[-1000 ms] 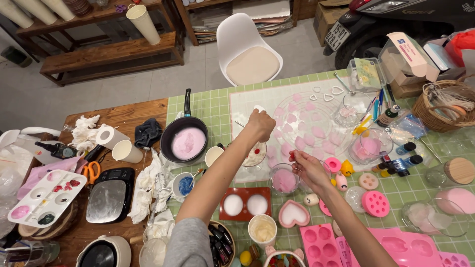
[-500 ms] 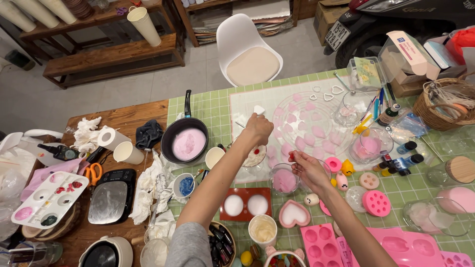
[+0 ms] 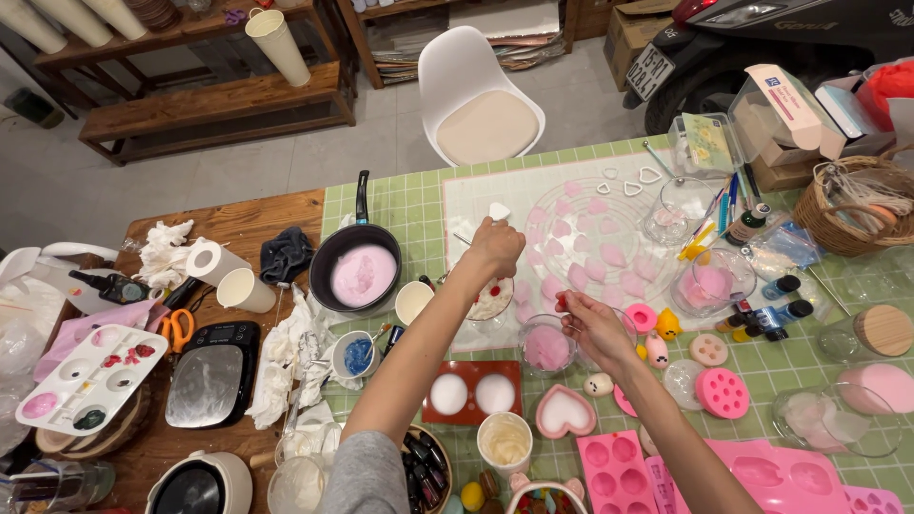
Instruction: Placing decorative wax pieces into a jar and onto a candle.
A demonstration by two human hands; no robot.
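Observation:
My left hand is stretched out over the white mat, its fingers closed on a thin stick that points down toward a small round dish with white filling and red bits. My right hand hovers beside a glass bowl of pink pieces and pinches a tiny red piece between thumb and fingers. Pale pink heart shapes lie spread over the mat just beyond both hands.
A black pan of pink liquid stands left of my left hand. A red tray with two white rounds, a heart mould, pink silicone moulds, small bottles, a scale and a wicker basket crowd the table.
My left hand has moved slightly nearer, closer to the small round dish. My right hand stays by the glass bowl with little movement.

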